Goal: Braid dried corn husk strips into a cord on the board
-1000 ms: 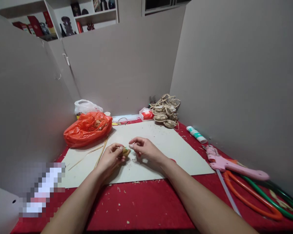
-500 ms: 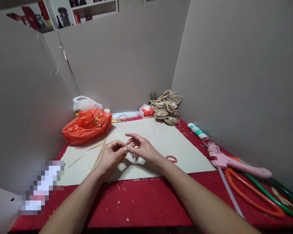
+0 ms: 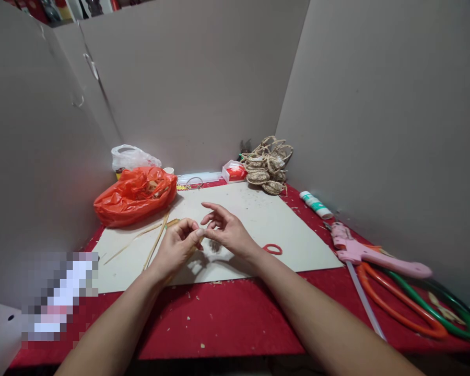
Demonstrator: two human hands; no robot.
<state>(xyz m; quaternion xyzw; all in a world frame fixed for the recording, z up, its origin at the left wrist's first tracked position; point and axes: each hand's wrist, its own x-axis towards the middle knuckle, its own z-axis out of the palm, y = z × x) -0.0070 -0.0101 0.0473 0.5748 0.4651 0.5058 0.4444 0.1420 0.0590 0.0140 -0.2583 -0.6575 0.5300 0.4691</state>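
Note:
My left hand [image 3: 176, 246] and my right hand [image 3: 227, 234] meet fingertip to fingertip a little above the beige board [image 3: 266, 219]. Between them they pinch a small straw piece [image 3: 202, 234], almost wholly hidden by the fingers. The left fingers are curled around it. On the right hand, thumb and forefinger pinch while the other fingers fan out. Both hands cast a shadow on the board just below. A red rubber band [image 3: 273, 249] lies on the board beside my right wrist.
Thin straw sticks [image 3: 156, 239] lie left of my hands, an orange plastic bag [image 3: 135, 196] and a white bag [image 3: 131, 156] behind them. At the back are woven straw items [image 3: 268, 167] and a small red box [image 3: 234, 171]. Right: glue stick [image 3: 315, 203], pink glue gun [image 3: 372, 256], coloured hoops [image 3: 415, 313].
Both hands have lifted off the board and come closer together. The straw piece seen in my left hand earlier is now covered by fingers. The view has tilted down.

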